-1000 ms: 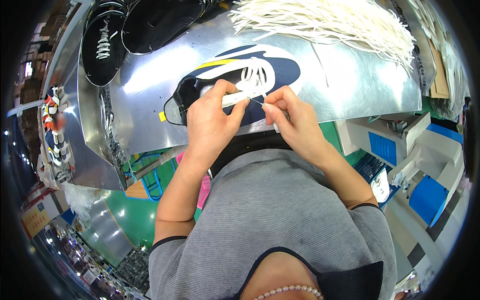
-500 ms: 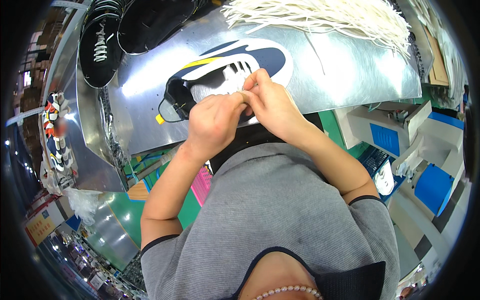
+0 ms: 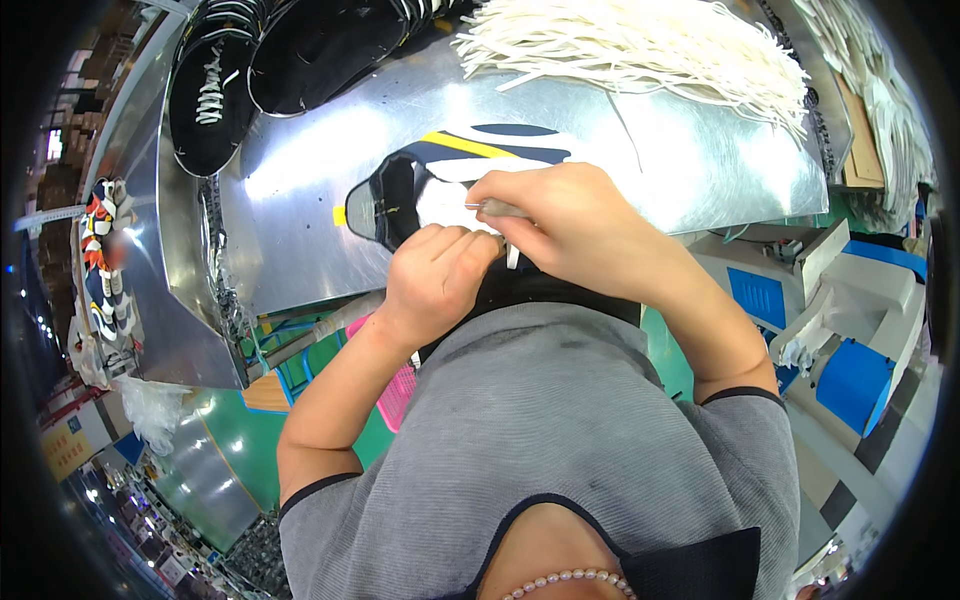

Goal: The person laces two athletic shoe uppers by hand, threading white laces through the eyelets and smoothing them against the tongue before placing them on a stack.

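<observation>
A navy, white and yellow shoe upper [image 3: 470, 148] with a grey heel lies tilted toward me on the metal table, its black-lined opening facing up. My left hand [image 3: 440, 278] is closed at its near side, fingers curled around the edge; what lies under the fingertips is partly hidden. Above the opening, my right hand [image 3: 580, 225] pinches a thin metal-tipped tool [image 3: 492, 208] pointing left. A short white lace end [image 3: 513, 257] shows between the two hands. The front of the upper is hidden behind my right hand.
A heap of white laces [image 3: 640, 55] lies along the table's far side. Black shoe uppers [image 3: 208, 105] with white lacing stand at the far left. The metal table [image 3: 290, 235] ends close in front of me. A pink basket [image 3: 398, 398] is below, beside my left forearm.
The upper has tipped toward me and its toe has gone behind my right hand. My hands have drawn apart from their shared pinch; the thin tool now shows in the right.
</observation>
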A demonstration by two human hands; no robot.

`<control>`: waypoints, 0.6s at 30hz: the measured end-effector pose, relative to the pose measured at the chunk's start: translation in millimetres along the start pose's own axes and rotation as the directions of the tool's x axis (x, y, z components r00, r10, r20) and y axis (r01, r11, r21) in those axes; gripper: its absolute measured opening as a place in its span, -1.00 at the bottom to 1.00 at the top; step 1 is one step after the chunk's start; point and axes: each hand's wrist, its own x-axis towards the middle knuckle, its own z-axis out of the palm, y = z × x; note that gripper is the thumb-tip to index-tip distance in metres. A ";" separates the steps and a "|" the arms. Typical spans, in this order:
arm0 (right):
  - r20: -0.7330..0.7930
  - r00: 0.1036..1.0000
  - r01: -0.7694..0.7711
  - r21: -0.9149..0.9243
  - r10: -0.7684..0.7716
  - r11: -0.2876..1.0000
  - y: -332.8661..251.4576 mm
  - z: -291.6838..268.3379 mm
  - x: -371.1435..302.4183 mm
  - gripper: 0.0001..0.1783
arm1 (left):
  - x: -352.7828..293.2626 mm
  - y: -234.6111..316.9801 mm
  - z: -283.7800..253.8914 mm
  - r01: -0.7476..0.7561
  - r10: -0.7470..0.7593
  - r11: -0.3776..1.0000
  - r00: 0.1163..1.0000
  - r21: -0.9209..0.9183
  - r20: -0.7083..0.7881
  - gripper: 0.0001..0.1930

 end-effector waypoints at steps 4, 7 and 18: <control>0.158 0.979 -0.128 0.011 0.125 0.992 29.8 15.5 2.7 -0.72 | -4.3 -0.3 -6.7 -0.006 0.007 0.999 1.000 0.032 -0.017 -0.70; 0.180 0.970 -0.197 0.186 0.164 0.963 37.8 21.7 5.2 -0.75 | -6.7 -2.8 -7.1 -0.008 0.008 0.999 1.000 0.046 -0.007 -0.75; -0.015 0.978 -0.185 0.411 0.209 0.893 33.4 33.2 1.6 -0.79 | -2.9 -4.9 -4.9 -0.015 0.016 0.999 0.999 -0.034 0.030 -0.73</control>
